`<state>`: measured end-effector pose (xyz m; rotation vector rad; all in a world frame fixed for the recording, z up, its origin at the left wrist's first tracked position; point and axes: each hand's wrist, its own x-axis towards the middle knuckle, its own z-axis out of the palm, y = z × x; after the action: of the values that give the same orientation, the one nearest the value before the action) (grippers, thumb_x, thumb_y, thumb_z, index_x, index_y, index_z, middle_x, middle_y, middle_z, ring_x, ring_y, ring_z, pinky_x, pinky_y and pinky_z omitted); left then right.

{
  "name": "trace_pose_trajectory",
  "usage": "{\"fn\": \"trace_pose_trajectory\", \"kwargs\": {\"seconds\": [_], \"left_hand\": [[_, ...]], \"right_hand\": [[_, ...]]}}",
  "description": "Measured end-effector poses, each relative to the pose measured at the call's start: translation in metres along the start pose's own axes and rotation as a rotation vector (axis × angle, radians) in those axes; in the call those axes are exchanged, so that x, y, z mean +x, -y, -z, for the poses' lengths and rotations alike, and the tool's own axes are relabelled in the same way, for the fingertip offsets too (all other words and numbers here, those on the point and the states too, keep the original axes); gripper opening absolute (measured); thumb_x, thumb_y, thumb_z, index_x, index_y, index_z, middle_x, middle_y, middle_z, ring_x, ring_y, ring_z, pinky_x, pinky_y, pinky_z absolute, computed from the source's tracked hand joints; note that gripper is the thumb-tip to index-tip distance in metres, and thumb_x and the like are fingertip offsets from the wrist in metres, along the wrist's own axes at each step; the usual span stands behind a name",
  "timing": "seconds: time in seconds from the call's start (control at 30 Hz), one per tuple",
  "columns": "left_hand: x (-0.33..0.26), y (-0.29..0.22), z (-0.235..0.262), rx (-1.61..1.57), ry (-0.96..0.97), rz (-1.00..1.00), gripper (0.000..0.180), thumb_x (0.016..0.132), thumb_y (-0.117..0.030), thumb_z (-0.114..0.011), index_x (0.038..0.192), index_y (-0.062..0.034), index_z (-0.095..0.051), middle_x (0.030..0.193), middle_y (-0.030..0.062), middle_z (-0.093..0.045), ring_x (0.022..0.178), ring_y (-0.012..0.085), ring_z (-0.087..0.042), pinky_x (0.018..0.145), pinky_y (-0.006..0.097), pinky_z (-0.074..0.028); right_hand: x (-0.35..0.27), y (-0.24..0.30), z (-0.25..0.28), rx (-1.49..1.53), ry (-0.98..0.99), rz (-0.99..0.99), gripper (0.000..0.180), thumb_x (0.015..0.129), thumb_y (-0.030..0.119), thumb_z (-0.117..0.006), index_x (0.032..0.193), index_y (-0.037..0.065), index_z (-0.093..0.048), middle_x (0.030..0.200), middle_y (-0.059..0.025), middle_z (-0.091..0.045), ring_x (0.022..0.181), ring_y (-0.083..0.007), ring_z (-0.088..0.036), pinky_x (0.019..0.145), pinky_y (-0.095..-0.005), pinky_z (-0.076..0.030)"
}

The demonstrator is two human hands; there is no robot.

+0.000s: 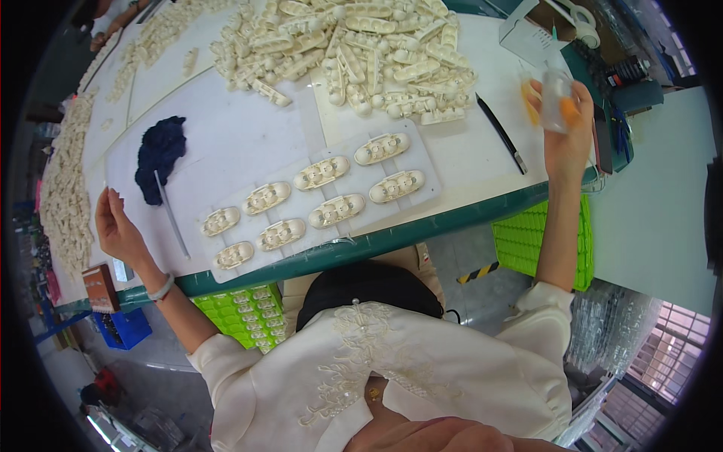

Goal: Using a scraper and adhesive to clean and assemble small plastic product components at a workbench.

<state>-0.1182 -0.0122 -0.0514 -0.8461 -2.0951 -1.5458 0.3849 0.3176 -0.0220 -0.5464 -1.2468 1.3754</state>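
My right hand point(570, 139) is raised over the right end of the table, its fingers wrapped round a small translucent plastic bottle point(556, 98) with orange parts, a little smeared by motion. Off at the left edge, my left hand point(120, 230) has its thumb and fingertips pinched together; whatever is between them is too small to name. Between the hands lies a flat whitish board point(361, 215) carrying several oval cream plastic pieces point(337, 211) in two rows, each with round balls set in it. Neither hand touches the board.
A big heap of similar cream pieces point(361, 53) covers the far table; more lie along the left point(66, 181). Nearby are a dark blue cloth point(160, 154), a thin white stick point(172, 215), a black pen-like tool point(501, 133), an open box point(527, 38) and green crates point(527, 245) below.
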Motion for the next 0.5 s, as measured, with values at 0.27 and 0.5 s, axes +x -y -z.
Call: {"fn": "trace_pose_trajectory", "kwargs": {"seconds": [0.27, 0.5], "left_hand": [[-0.055, -0.068, 0.029, 0.260, 0.195, -0.041, 0.020, 0.083, -0.013, -0.064, 0.100, -0.0031, -0.065, 0.087, 0.0072, -0.065, 0.075, 0.0123, -0.060, 0.067, 0.024, -0.047], [-0.069, -0.076, 0.040, 0.241, 0.169, 0.240, 0.026, 0.079, -0.019, -0.068, 0.098, -0.0028, -0.065, 0.081, 0.0045, -0.065, 0.068, 0.0105, -0.059, 0.062, 0.024, -0.047]], "right_hand": [[0.092, -0.059, 0.013, -0.802, 0.015, 0.134, 0.065, 0.075, 0.022, -0.073, 0.124, 0.000, -0.038, 0.111, -0.0080, -0.048, 0.100, -0.0162, -0.047, 0.084, -0.0267, -0.042], [0.124, -0.088, 0.055, -0.866, 0.119, 0.180, 0.070, 0.074, 0.021, -0.075, 0.126, -0.004, -0.035, 0.121, -0.0158, -0.045, 0.110, -0.0235, -0.047, 0.095, -0.0325, -0.037]]}}
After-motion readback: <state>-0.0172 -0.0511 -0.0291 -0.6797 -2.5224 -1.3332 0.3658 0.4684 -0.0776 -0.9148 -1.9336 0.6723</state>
